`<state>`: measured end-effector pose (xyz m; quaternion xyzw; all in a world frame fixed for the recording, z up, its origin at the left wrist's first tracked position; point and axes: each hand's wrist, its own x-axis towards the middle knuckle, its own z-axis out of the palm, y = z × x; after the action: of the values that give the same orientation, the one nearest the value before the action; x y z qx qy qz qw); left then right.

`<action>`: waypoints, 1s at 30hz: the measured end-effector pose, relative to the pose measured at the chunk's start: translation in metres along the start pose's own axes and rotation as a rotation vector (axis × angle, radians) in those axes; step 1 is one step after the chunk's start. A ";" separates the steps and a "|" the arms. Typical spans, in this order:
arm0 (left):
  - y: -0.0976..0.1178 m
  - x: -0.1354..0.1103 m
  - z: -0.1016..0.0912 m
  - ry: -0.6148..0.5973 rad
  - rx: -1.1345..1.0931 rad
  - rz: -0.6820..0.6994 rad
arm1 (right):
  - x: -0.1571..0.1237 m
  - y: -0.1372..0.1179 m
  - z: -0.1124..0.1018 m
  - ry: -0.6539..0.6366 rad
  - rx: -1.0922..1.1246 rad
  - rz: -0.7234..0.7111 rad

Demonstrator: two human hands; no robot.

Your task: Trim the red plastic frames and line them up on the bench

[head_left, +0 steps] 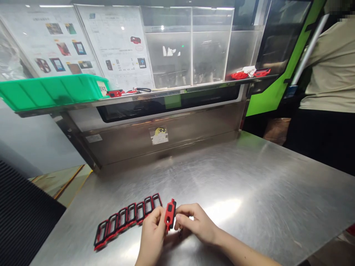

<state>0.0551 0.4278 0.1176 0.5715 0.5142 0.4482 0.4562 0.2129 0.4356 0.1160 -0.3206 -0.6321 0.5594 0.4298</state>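
Both my left hand [152,236] and my right hand [196,223] pinch a small red-and-black plastic frame [170,215] upright between their fingertips. Just left of my left hand, several similar rectangular red-and-black frames [124,220] lie in a slanted overlapping row on the stainless steel table [235,192]. A small metal piece [180,232] shows below the held frame, partly hidden by my fingers. I cannot tell what it is.
A steel shelf [166,90] across the back holds a green plastic tray [50,90], red parts and a black cord. Instruction sheets [119,44] stand behind it. A co-worker in a beige top [330,62] stands at right. A black ribbed mat [24,218] lies at left.
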 end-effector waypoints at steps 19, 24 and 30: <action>0.002 0.004 0.005 0.072 -0.110 -0.094 | 0.001 0.003 0.001 0.256 -0.245 -0.011; 0.003 0.006 0.003 0.114 -0.141 -0.175 | -0.002 0.006 -0.001 0.174 -0.516 -0.280; 0.000 0.008 0.005 0.070 -0.106 -0.199 | -0.001 0.010 -0.001 0.142 -0.702 -0.424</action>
<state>0.0603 0.4355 0.1167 0.4767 0.5594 0.4470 0.5099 0.2133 0.4373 0.1056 -0.3483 -0.8053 0.1853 0.4426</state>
